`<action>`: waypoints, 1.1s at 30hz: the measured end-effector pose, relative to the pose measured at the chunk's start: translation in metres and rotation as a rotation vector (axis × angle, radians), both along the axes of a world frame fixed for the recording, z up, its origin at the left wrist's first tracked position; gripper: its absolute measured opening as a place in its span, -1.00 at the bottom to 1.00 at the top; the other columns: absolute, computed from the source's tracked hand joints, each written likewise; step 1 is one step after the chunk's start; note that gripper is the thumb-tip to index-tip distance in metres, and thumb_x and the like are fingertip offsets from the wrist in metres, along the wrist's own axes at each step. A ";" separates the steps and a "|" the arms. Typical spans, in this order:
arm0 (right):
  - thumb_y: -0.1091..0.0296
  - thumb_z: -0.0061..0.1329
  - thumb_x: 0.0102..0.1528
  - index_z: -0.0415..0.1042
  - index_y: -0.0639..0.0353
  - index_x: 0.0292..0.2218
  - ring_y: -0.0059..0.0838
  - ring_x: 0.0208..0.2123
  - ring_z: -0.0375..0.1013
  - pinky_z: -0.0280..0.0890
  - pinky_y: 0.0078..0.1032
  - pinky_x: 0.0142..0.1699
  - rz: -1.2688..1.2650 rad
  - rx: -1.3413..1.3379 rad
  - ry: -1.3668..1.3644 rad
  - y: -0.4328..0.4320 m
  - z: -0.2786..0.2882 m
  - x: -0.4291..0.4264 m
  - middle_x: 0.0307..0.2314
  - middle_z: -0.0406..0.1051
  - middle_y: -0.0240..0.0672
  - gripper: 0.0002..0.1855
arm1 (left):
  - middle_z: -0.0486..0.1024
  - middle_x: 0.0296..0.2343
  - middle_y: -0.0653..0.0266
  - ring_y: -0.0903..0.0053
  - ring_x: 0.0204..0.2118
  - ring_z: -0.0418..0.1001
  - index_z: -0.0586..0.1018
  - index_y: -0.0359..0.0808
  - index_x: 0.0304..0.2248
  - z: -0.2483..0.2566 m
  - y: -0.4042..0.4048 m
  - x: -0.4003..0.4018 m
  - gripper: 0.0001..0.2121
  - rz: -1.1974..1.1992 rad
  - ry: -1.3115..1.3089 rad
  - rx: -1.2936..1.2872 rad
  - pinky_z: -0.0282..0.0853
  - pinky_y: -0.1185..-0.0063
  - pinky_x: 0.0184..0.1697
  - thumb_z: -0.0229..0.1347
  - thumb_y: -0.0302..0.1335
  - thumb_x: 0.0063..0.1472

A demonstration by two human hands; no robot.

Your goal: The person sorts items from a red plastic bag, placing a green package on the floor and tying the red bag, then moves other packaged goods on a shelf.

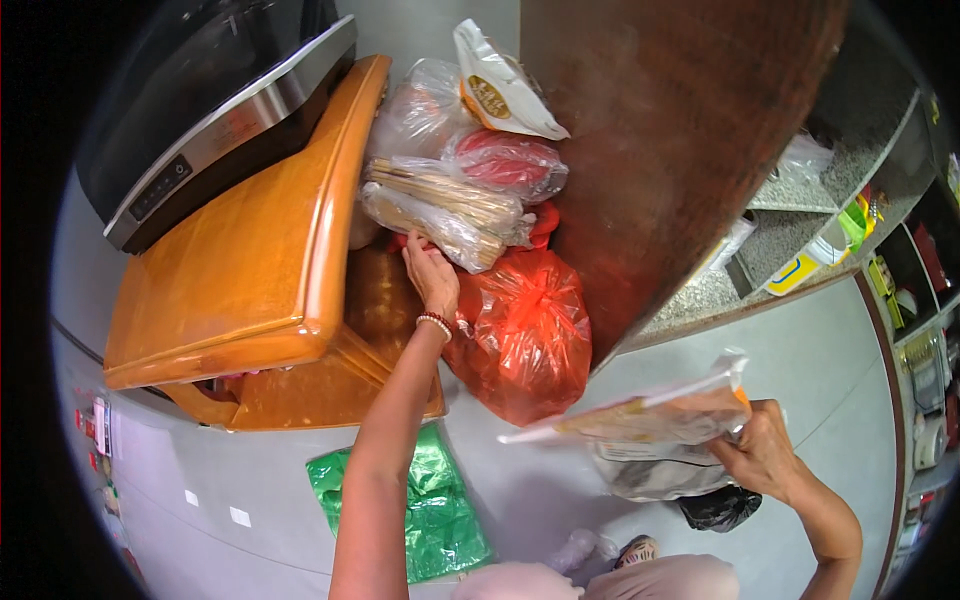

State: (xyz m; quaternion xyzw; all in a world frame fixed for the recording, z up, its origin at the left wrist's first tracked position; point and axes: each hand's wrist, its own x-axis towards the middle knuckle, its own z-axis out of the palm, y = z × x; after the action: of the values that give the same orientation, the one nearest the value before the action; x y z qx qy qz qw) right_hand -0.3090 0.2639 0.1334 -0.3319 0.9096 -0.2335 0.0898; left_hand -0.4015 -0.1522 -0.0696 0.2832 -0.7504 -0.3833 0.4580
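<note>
My left hand (pixel 433 277), with beaded bracelets on the wrist, touches the underside of a plastic-wrapped bundle of thin wooden sticks (pixel 442 210); whether its fingers grip anything is hidden. Just right of it a tied red plastic bag (pixel 532 330) bulges against a dark brown panel. Above the sticks lie a red item in clear plastic (pixel 514 165), a clear plastic bag (pixel 424 105) and a white printed packet (pixel 502 90). My right hand (pixel 757 450), at lower right, is closed on a printed plastic packet (pixel 660 416), partly blurred, held over the floor.
An orange wooden cabinet (pixel 247 255) carrying a black appliance (pixel 217 112) stands at left. A dark brown curved panel (pixel 660 135) rises at right, before stone-like shelves (pixel 697 307). On the floor lie a folded green plastic sheet (pixel 442 510) and a black plastic bag (pixel 720 510).
</note>
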 end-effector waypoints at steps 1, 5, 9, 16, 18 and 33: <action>0.47 0.00 -0.16 0.42 0.37 -0.56 0.01 -0.60 0.36 0.26 -0.36 -0.52 0.010 -0.087 0.023 -0.022 0.005 0.001 -0.63 0.35 0.04 -0.88 | 0.32 -0.25 0.07 0.31 -0.27 0.34 0.23 -0.41 -0.04 0.004 0.001 0.004 -0.61 -0.039 0.030 0.087 0.25 0.51 -0.14 -0.13 -0.64 0.09; 0.46 -0.11 -0.07 0.39 0.42 -0.58 0.07 -0.61 0.32 0.22 -0.37 -0.55 -0.031 -0.390 0.084 -0.105 0.011 -0.018 -0.66 0.28 0.12 -0.82 | 0.42 -0.24 0.10 0.43 -0.26 0.39 0.29 -0.38 -0.04 0.005 -0.013 0.013 -0.64 -0.255 0.216 0.502 0.30 0.53 -0.20 -0.14 -0.39 0.21; 0.31 -0.11 -0.01 0.35 0.47 -0.61 -0.25 -0.73 0.26 0.20 -0.39 -0.53 -0.200 -0.491 0.105 -0.187 0.002 -0.070 -0.75 0.27 0.01 -0.67 | 0.30 -0.06 0.10 0.34 -0.03 0.25 0.23 -0.35 0.02 0.019 -0.007 0.025 -0.48 -0.265 0.501 0.987 0.13 0.42 0.02 -0.26 -0.10 0.25; 0.18 -0.06 0.05 0.27 0.29 -0.14 -0.50 -0.42 0.34 0.29 -0.52 -0.22 -0.004 -1.010 -0.749 -0.318 -0.029 -0.196 -0.36 0.38 -0.26 -0.57 | 0.04 0.07 0.03 0.17 0.06 0.14 -0.06 -0.27 0.14 0.034 0.022 0.021 -0.29 -0.283 0.680 1.091 -0.04 0.31 0.12 -0.24 0.07 0.18; 0.16 -0.06 0.05 0.21 0.25 -0.08 -0.48 -0.39 0.33 0.29 -0.49 -0.18 -0.103 -0.943 -0.756 -0.331 -0.046 -0.203 -0.36 0.35 -0.28 -0.53 | -0.01 0.09 0.04 0.16 0.05 0.14 -0.13 -0.24 0.15 0.051 0.028 0.030 -0.27 -0.157 0.658 0.973 0.01 0.28 0.09 -0.20 0.05 0.17; 0.47 -0.19 -0.02 0.23 0.00 -0.01 -0.36 -0.36 0.31 0.14 -0.37 -0.33 -0.035 -0.290 1.052 -0.326 -0.069 -0.230 -0.46 0.33 -0.30 -0.51 | 0.07 -0.02 0.18 0.39 -0.06 0.23 0.05 -0.20 0.10 0.040 0.003 0.009 -0.50 -0.151 0.429 0.514 0.22 0.38 -0.07 -0.06 -0.39 0.21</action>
State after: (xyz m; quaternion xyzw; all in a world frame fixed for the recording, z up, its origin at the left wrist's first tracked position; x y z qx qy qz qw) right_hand -0.5391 -0.0622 0.0641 -0.3977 0.7955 -0.1603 -0.4281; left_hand -0.3927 -0.1492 -0.0293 0.2460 -0.5347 -0.6435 0.4893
